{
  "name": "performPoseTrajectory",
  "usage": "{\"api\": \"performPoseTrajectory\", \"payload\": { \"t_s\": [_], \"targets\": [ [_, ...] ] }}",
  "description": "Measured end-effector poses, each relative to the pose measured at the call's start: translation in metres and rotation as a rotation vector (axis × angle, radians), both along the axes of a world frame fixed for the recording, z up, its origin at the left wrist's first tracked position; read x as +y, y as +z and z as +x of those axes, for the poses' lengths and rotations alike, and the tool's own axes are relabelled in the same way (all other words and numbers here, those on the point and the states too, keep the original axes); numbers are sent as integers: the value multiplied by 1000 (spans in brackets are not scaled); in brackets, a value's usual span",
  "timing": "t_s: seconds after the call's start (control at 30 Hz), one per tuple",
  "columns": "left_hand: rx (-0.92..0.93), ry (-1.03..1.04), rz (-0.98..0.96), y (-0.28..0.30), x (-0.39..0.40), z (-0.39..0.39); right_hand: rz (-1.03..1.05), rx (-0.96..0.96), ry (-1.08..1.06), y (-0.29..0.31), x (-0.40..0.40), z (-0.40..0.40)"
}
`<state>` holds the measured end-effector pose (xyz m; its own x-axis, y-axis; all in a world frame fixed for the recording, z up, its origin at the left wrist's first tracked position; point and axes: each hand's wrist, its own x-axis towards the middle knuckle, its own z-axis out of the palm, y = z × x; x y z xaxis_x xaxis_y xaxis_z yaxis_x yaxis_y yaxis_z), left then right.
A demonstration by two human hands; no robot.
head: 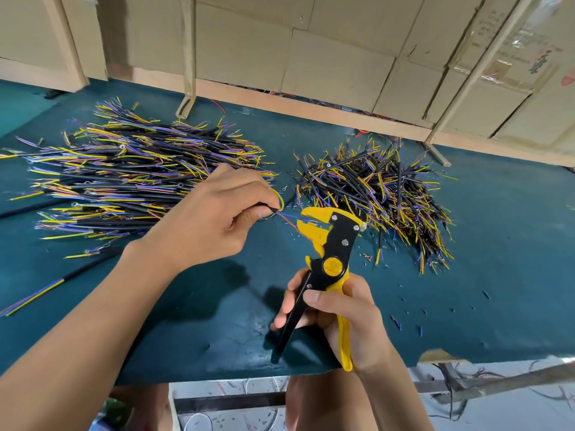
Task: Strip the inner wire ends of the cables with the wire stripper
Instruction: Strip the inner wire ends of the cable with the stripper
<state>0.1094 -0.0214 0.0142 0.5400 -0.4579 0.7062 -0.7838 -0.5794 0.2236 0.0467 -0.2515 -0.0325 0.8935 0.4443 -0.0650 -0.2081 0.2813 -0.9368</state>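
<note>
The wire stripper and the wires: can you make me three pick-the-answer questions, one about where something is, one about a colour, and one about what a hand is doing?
1. Where does the bigger pile of cables lie?
A. Left of the hands
B. On the floor
C. Inside a box

2. What colours is the wire stripper?
A. Red and white
B. Yellow and black
C. All green

3. What is the left hand doing?
A. Lying flat on the mat
B. Pinching a cable
C. Waving in the air

Answers: 1 A, the big pile sits on the green mat to the left. 2 B, its head and one handle are yellow, the rest black. 3 B, the fingers pinch a cable whose thin wires reach the stripper's head, while the right hand grips the handles.
</note>
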Motion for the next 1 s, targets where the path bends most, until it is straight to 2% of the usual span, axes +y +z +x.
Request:
{"api": "performPoseTrajectory", "payload": {
  "t_s": [0.27, 0.4, 0.53, 0.63, 0.77, 0.87, 0.93, 1.0],
  "targets": [
    [-11, -1, -1, 0, 1, 1, -37, -9, -37, 2, 5, 1],
    [-41, -26, -8, -4, -4, 2, -106, -52, -228, 3, 9, -1],
    [-55, 20, -30, -11, -12, 6, 155, 92, -174, 5, 6, 0],
    [-41, 67, -33, -6, -13, 16, 244, 130, -253, 5, 8, 2],
    [-94, 136, 80, 24, -29, 43, 279, 145, -299, 7, 8, 3],
    [-128, 87, 161, 66, -59, 74, 278, 155, -299, 7, 7, 2],
    [-62, 63, 255, 92, -84, 97, 279, 152, -285, 10, 8, 2],
    [67, 89, 466, 106, -100, 119, 292, 164, -284, 10, 8, 1]
  ]
}}
